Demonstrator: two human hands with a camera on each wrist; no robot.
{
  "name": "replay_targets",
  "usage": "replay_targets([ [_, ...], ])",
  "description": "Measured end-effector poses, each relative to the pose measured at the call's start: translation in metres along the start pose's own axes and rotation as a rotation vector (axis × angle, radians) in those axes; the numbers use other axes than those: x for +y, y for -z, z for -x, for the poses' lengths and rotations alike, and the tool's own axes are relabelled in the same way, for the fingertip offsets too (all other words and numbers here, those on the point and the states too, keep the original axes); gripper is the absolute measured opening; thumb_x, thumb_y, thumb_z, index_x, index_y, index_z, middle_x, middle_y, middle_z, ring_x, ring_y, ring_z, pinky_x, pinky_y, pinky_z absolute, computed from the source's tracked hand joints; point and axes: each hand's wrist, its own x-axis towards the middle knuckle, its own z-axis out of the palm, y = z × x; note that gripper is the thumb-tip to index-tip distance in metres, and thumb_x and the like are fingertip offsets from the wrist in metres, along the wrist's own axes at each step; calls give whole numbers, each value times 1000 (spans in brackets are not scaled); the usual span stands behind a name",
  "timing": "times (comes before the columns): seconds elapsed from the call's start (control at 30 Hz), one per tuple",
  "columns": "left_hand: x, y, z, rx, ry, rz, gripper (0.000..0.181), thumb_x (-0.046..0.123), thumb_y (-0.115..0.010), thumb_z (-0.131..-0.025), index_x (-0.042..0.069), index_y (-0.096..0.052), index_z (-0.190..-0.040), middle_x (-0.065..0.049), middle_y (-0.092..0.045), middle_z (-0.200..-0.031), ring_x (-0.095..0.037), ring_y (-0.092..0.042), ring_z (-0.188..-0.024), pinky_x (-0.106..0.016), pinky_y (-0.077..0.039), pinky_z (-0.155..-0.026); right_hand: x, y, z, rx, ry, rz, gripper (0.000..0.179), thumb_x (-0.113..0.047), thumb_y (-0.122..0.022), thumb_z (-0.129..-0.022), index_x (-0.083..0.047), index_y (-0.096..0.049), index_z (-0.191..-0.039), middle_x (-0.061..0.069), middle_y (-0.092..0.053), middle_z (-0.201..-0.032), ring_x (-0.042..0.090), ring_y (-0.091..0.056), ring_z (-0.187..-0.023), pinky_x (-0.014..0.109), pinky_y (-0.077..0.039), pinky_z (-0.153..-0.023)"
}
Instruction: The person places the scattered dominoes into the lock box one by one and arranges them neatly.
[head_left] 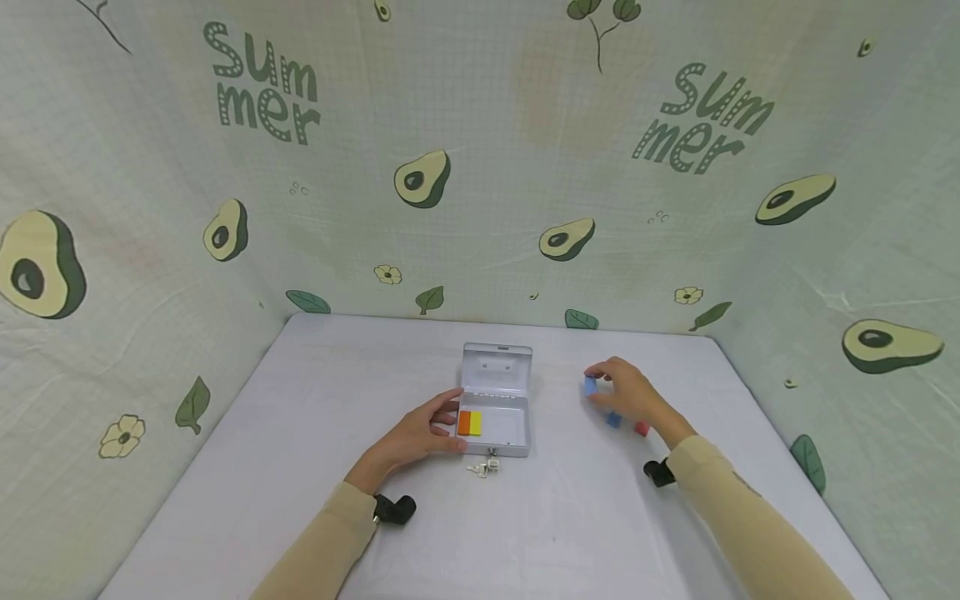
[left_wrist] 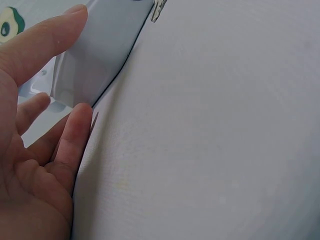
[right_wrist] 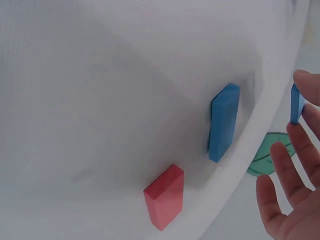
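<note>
Background was a pale cloth (head_left: 480, 108) printed with avocados and "summer", hung behind and beside a white-covered table (head_left: 262, 475). The open metal box (head_left: 506, 427) sat mid-frame, lid up, orange block (head_left: 464, 423) and yellow block (head_left: 476, 424) side by side at the left of its floor, keys (head_left: 482, 469) at the front. The left hand (head_left: 411, 435) was loosely spread along the box's left side, touching but not clenched. Imo that light contact was right: enough to steady it, no shove. The right hand (head_left: 632, 396), right of centre, pinched a light blue block (head_left: 590, 386) between thumb and fingertips. I'd have kept that pinch near the edges, and watched the knuckles around the darker blue block (head_left: 613, 419) and red block (head_left: 642, 428) lying just below; a low wrist could've knocked them. Level block, gentle squeeze, no rushing.
</note>
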Motion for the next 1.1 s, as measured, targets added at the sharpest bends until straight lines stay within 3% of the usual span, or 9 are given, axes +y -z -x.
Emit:
replay_targets([
  [0.1, -1, 0, 0, 1, -8, 0, 96, 25, -95, -82, 27, -43, -163, -7, -53, -156, -23, -61, -123, -44, -52, -107, -9, 0, 0, 5, 16, 0, 44, -13, -82, -93, -1, -69, -133, 15, -66, -122, 39, -62, -118, 58, -54, -101],
  [0.33, -1, 0, 0, -1, 8, 5, 94, 26, -95, -82, 27, -45, -162, -10, -59, -146, -24, -62, -120, -44, -53, -106, -31, -4, 1, -1, -4, -43, 44, -13, -82, -93, -3, -69, -133, 13, -66, -125, 41, -61, -121, 57, -53, -103],
  [0.93, 0, 1, 2, 7, 25, -9, 94, 27, -95, -82, 26, -45, -162, -10, -61, -141, -23, -63, -116, -45, -54, -105, -79, -13, 1, -12, 77, -59, 42, -15, -86, -89, -5, -72, -128, 8, -68, -119, 34, -65, -113, 49, -58, -96],
  [1.1, 1, 0, 2, 16, 24, -26, 94, 26, -95, -82, 25, -45, -162, -10, -62, -140, -22, -63, -115, -45, -54, -105, -86, -15, 2, -12, 114, -73, 42, -13, -86, -90, -3, -72, -127, 10, -68, -118, 38, -66, -111, 50, -58, -94],
])
